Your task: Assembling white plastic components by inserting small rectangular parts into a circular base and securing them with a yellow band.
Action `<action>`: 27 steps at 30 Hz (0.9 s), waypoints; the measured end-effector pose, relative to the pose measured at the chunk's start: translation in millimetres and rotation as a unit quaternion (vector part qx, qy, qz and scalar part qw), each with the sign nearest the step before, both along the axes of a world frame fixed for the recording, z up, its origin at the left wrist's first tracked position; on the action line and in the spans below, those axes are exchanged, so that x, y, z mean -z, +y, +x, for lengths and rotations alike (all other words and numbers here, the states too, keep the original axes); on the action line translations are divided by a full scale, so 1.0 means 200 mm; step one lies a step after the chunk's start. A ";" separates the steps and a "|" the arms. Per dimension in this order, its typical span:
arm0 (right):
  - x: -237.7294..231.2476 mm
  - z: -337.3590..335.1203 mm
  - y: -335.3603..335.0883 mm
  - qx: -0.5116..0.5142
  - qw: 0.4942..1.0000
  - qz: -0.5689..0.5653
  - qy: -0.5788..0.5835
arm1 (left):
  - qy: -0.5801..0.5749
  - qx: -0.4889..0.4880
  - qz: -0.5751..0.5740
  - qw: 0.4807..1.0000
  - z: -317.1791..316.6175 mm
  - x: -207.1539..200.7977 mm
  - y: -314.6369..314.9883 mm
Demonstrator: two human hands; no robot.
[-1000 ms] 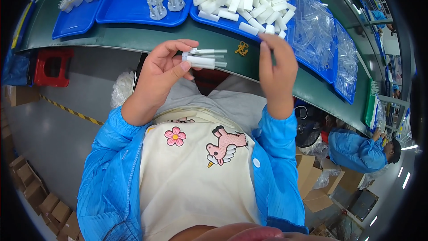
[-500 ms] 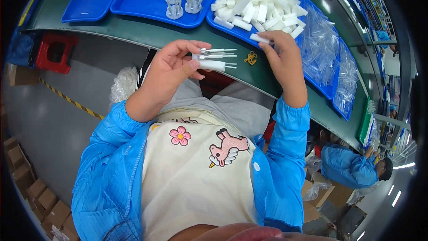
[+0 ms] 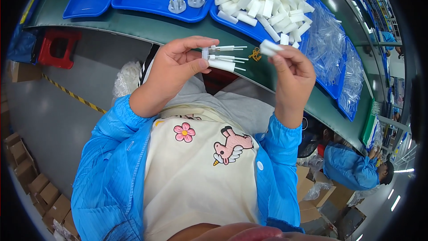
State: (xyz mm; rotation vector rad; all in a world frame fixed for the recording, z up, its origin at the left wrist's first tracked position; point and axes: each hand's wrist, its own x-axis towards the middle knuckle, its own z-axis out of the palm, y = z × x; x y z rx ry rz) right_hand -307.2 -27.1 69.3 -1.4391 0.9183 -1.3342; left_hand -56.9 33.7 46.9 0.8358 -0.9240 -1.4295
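Note:
My left hand (image 3: 180, 60) grips a clear plastic base (image 3: 205, 54) by its rim, tipped sideways so its thin pale prongs point right. A white foam sleeve (image 3: 221, 65) covers one prong near the bottom; slimmer white pieces sit on the others. Between the thumb and fingers of my right hand (image 3: 294, 67) is a white foam block (image 3: 270, 48), slightly blurred, held apart from the prongs. Between the hands, a small bunch of yellow rings (image 3: 255, 54) lies on the green table (image 3: 187, 31).
A blue tray (image 3: 214, 15) heaped with white foam blocks (image 3: 267, 4) stands beyond my right hand. Left of it, another blue tray (image 3: 147, 4) carries several clear pronged bases (image 3: 177, 0). Clear tubes (image 3: 323, 40) fill trays at right. A co-worker (image 3: 352, 165) sits farther right.
My right hand has come away from the foam heap toward me, carrying a block. My left hand with the pronged base has shifted slightly right.

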 end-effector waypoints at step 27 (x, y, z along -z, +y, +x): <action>-0.02 0.17 -0.32 -0.039 0.842 -0.317 0.434 | 0.019 -0.018 0.015 1.000 0.06 0.01 0.03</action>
